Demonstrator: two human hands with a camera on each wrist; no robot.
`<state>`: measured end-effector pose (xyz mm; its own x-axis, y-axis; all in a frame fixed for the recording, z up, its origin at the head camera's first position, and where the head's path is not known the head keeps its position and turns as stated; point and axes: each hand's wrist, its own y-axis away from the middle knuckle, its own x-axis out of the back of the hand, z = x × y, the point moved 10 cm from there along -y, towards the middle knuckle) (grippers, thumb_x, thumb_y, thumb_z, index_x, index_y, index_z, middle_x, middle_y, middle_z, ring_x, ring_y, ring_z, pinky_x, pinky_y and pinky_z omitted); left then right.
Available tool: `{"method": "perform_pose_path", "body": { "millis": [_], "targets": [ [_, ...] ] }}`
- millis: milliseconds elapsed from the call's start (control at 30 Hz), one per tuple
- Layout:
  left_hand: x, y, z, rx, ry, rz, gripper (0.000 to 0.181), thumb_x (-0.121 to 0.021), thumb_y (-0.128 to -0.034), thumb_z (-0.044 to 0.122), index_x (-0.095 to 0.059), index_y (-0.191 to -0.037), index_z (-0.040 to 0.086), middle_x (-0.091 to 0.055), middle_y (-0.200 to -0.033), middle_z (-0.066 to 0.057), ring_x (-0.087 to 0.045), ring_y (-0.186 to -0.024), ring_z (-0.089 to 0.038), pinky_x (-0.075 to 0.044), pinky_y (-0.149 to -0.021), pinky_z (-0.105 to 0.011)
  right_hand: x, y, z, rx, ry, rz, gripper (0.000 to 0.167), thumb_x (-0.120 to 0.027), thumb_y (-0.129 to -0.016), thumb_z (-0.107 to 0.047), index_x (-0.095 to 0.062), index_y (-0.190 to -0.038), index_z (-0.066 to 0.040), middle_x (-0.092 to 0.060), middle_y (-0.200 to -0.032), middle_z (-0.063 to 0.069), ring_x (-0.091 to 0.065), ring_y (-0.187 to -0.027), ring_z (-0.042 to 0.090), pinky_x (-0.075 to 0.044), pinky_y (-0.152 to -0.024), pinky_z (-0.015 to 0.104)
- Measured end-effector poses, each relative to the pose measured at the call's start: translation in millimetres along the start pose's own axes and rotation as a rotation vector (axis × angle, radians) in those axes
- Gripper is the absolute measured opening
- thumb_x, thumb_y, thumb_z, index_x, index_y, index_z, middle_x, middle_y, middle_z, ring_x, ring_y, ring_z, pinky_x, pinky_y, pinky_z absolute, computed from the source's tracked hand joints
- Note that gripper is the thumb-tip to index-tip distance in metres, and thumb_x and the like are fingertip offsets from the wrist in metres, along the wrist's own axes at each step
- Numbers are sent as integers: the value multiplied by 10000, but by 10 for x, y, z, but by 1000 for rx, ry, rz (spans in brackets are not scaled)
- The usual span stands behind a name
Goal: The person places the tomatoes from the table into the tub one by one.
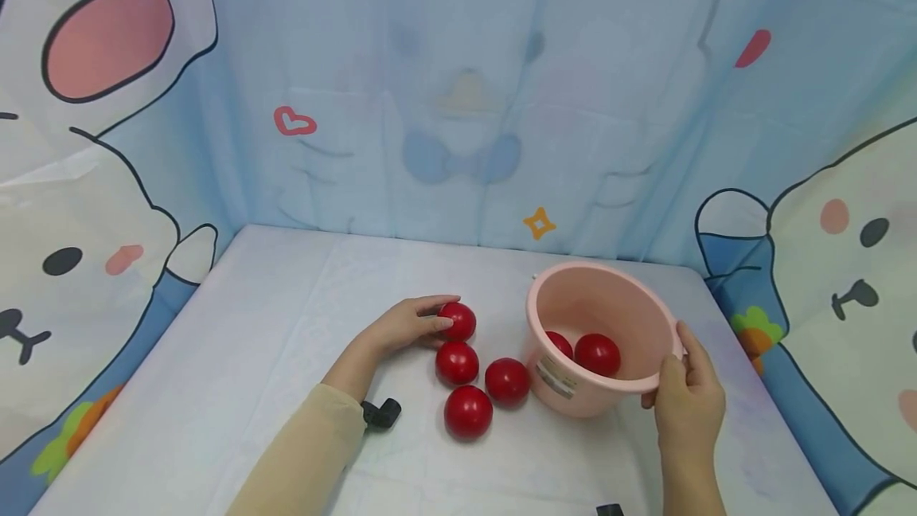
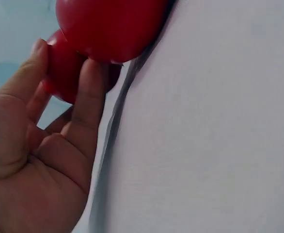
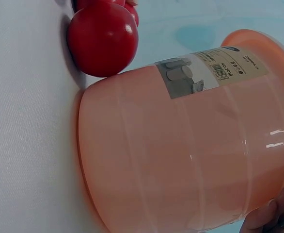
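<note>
My left hand [image 1: 403, 326] holds a smooth red ball [image 1: 461, 321], the farthest of a small group on the table. In the left wrist view, the thumb and fingers [image 2: 90, 87] lie around that ball [image 2: 64, 70], partly behind a nearer red ball [image 2: 113, 29]. Several more balls sit close by, among them one red ball [image 1: 508, 382] next to the pink bucket [image 1: 573, 398]. My right hand [image 1: 691, 400] grips the bucket's rim at its right side. The bucket leans slightly toward me; two red balls [image 1: 598, 354] show inside.
A white cloth [image 1: 286, 325] covers the table. Behind it hangs a blue cartoon-printed curtain [image 1: 344, 166], which also runs along both sides. A printed label [image 3: 214, 73] is stuck to the bucket's wall. A black wrist mount [image 1: 382, 414] sits at my left sleeve.
</note>
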<state>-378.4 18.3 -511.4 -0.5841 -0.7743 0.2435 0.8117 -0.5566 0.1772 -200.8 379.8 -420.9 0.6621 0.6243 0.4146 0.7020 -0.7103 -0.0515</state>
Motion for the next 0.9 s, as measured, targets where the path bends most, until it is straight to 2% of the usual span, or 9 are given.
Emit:
{"method": "perform_pose_path", "body": {
  "millis": [100,233,367,533,767,900],
  "targets": [
    [25,-4,64,-12,-43,0,581,-709,-900,390,-508,-1443,333,-525,-1421,-39,-663,-1072,-177,-590,-883,-342,-5,-3,2,-1,2,-2,486,-404,-1014,-329,-374,-1482,-458,-589,-914,61,-555,-505,186,-511,-510,184],
    [54,-10,138,-14,-64,-4,562,-708,-898,401,-519,-1426,367,-552,-1383,-39,-706,-961,-192,-584,-887,-340,-8,-5,9,-1,2,-3,486,-409,-1013,-334,-374,-1481,-461,-593,-917,58,-554,-504,188,-512,-515,182],
    [61,-15,225,-23,-46,-25,549,-707,-903,393,-520,-1419,383,-576,-1340,-48,-733,-886,-243,-579,-895,-333,-12,0,12,-4,3,-2,481,-415,-1013,-349,-370,-1476,-476,-599,-935,55,-553,-511,194,-512,-524,178],
    [64,-21,375,-43,-6,-54,523,-695,-923,330,-524,-1416,358,-570,-1345,-66,-733,-925,-268,-593,-876,-355,-12,7,7,-5,1,-1,479,-418,-1013,-352,-371,-1472,-481,-597,-936,57,-551,-513,195,-511,-526,175],
    [84,-29,693,-70,52,-94,502,-692,-931,296,-533,-1405,338,-579,-1335,-98,-685,-1029,-426,-545,-942,-525,-9,-2,6,1,-7,-4,484,-410,-1015,-330,-375,-1479,-462,-580,-854,42,-541,-502,198,-500,-502,192],
    [109,-45,917,-101,56,-107,509,-690,-934,303,-529,-1417,314,-595,-1323,-93,-700,-1000,-394,-560,-928,-497,-6,-2,-1,7,-4,-2,485,-404,-1016,-324,-373,-1479,-463,-573,-855,63,-545,-502,195,-498,-498,196]
  ]
}}
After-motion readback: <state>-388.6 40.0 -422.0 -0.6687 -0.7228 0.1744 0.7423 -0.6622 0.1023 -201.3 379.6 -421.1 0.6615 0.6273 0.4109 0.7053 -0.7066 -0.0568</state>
